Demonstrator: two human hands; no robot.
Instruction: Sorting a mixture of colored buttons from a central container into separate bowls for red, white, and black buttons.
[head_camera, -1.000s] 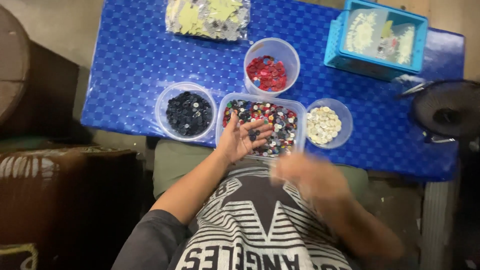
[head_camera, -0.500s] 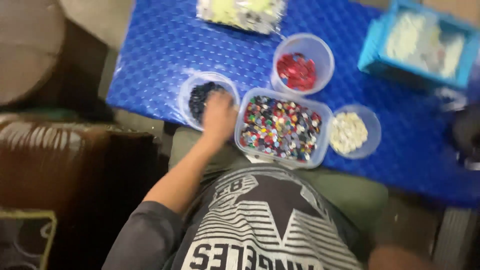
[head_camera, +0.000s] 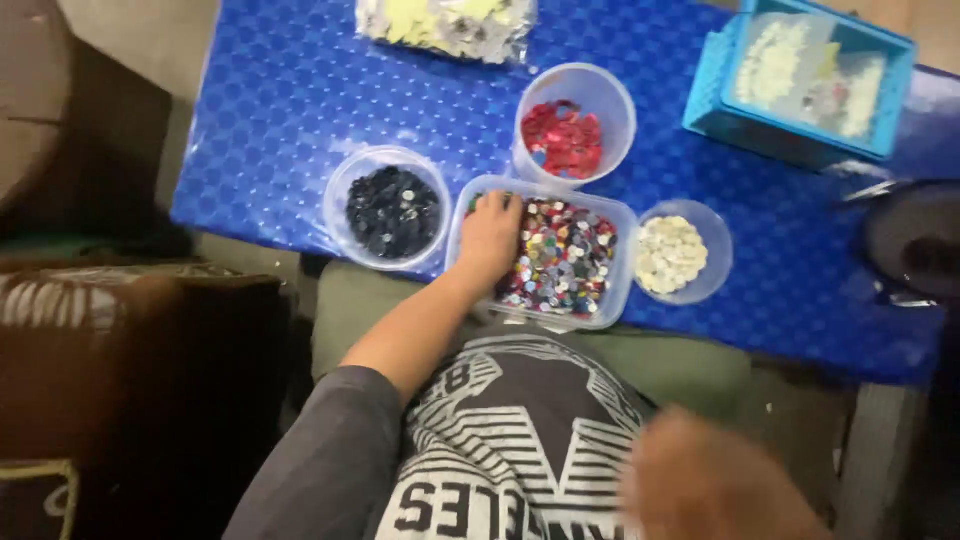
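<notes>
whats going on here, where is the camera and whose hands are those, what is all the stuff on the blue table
The camera is worn on a person's head and looks down, so you see their own chest, arms and the table in front of them, covered in a blue patterned cloth. There is no machine, only two bare hands.

The left hand is inside a rectangular clear tub of mixed coloured buttons, resting on the buttons; whether it grips any cannot be seen. The right hand is a blur low down near the body, off the table.

Around the tub stand three round clear containers: dark buttons, red buttons and cream buttons. Further back lie a clear bag of pale yellow pieces and a blue basket with pale pieces.
</notes>
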